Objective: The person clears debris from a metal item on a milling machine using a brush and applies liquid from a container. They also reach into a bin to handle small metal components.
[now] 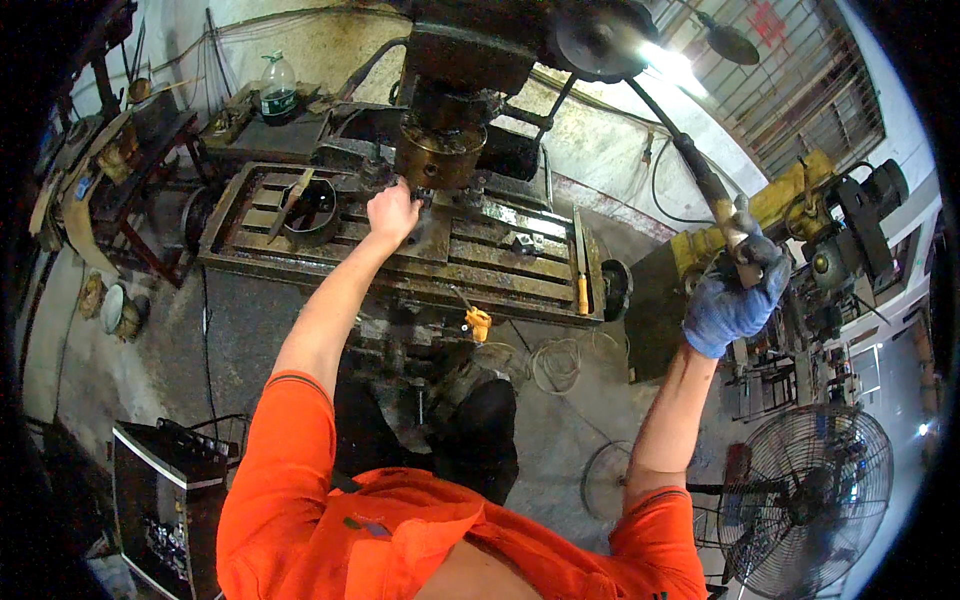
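My bare left hand (395, 212) reaches in under the round, oily spindle head (440, 150) of a drilling or milling machine. Its fingers are closed beside a dark fixture on the slotted metal table (345, 255); whatever they hold is hidden. On the right, my right hand (738, 300), in a blue-grey glove, is wrapped around the end of a long lever (700, 172) that slopes down from the machine's head. A dark round pot (322, 236) with a flat wooden-looking strip (288, 206) across its rim stands on the table, left of my left hand.
A file with a yellow handle (583, 292) and a small metal block (525, 243) lie on the table's right part. A yellow-handled item (477, 322) is at its front edge. A floor fan (805, 500) stands lower right, a black box (160, 510) lower left. Cable (555, 367) coils on the floor.
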`<state>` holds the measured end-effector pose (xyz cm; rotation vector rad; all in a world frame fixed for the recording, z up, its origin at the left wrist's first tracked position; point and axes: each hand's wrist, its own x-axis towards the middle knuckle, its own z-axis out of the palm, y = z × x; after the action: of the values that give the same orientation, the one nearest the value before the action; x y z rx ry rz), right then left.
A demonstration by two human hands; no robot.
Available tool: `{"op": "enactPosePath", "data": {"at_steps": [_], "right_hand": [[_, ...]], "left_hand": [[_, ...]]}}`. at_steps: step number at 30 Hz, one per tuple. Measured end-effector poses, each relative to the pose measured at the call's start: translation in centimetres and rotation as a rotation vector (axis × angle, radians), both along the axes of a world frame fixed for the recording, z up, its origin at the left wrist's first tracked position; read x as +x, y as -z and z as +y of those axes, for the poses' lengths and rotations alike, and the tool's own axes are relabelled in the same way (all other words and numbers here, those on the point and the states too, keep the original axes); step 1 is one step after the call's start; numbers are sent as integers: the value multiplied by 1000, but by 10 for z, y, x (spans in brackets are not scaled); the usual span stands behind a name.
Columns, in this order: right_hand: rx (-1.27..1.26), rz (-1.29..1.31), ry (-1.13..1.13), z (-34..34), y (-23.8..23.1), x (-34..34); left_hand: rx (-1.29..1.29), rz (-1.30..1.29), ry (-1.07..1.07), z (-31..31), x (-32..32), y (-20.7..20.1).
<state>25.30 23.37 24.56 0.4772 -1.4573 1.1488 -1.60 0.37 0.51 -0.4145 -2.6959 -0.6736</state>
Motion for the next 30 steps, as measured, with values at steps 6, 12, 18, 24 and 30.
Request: {"op": "enactPosePath", "data": {"at_steps": [6, 12, 18, 24, 30], "right_hand": [[-83, 11, 53, 5, 19, -1], [-187, 9, -32, -4, 28, -1], [-193, 6, -122, 10, 43, -2], [-253, -54, -18, 8, 53, 1], [244, -65, 759, -7, 59, -1]], "left_hand": [[24, -26, 55, -14, 6, -6], [135, -83, 229, -72, 32, -26], [346, -346, 240, -165, 93, -68], [469, -250, 54, -288, 145, -70], [536, -68, -189, -417, 174, -28]]}}
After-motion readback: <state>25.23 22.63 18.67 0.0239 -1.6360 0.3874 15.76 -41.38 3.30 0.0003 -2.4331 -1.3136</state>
